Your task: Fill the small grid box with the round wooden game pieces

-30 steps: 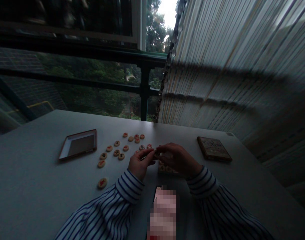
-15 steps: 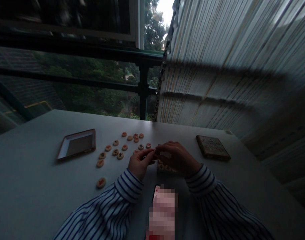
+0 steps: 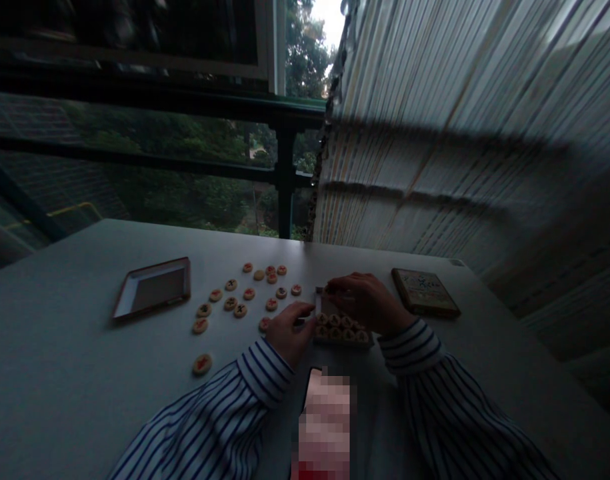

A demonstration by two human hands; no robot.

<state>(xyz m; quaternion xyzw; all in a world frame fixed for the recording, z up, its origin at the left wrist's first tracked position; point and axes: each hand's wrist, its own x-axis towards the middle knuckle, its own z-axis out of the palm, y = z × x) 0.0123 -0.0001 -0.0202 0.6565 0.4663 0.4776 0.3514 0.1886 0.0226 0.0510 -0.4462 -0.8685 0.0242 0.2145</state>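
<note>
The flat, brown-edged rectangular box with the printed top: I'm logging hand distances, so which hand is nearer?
Right. The right hand is close by the printed box, on its left; the left hand is farther left, beside the grey open tray of round pieces.

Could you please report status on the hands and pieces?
Left hand beside box. Right hand over box, grip unclear, partly blocking view. Boxed pieces in two near rows; loose pieces leftward.
</note>
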